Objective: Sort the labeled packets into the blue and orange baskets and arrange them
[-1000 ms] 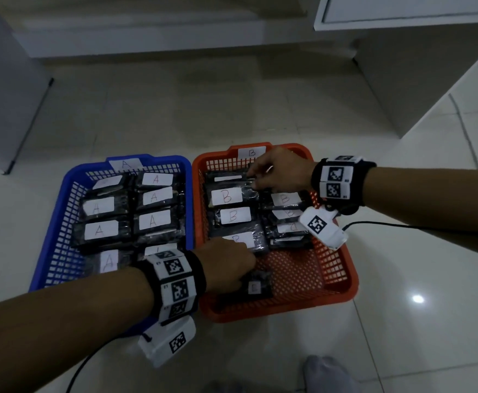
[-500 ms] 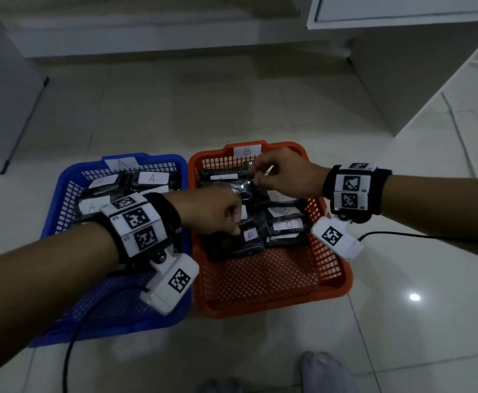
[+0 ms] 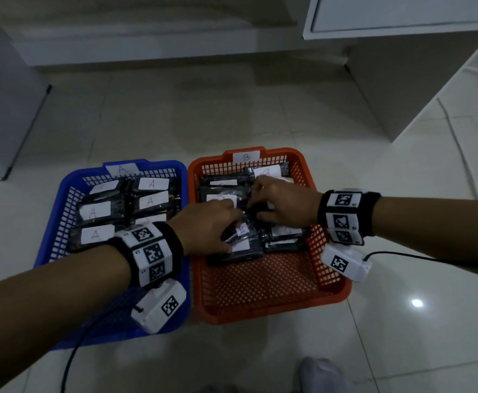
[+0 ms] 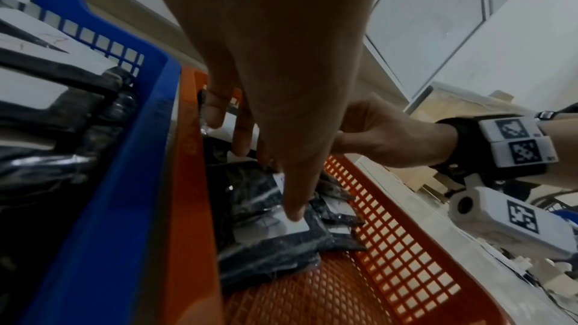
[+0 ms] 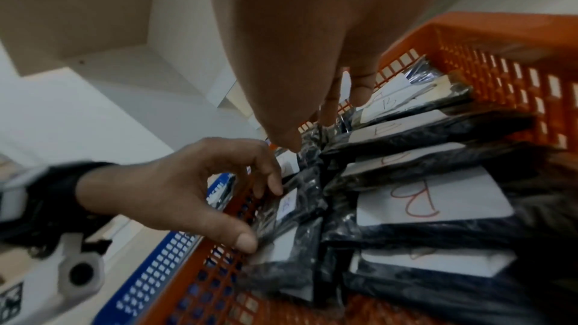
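The blue basket (image 3: 50, 236), tagged A, holds several black packets with white A labels (image 3: 96, 212). Beside it on the right, the orange basket (image 3: 272, 316), tagged B, has several B packets (image 3: 286, 231) stacked in its far half. My left hand (image 3: 232, 236) reaches across into the orange basket. It pinches a small black packet with a small B label (image 3: 242, 231) (image 5: 287, 204) between thumb and fingers, on top of the near B packets. My right hand (image 3: 256, 204) sits just beyond it, with thumb and fingers around the edge of a black B packet (image 5: 309, 140).
Both baskets stand on a pale tiled floor. The near half of the orange basket shows bare mesh (image 3: 260, 282). White cabinets (image 3: 402, 12) stand behind and to the right. A socked foot (image 3: 323, 375) is at the bottom edge, and wrist-camera cables trail from both arms.
My left hand lifted the small packet from the near end of the orange basket and brought it onto the B stack. My right hand stayed on the far packets.
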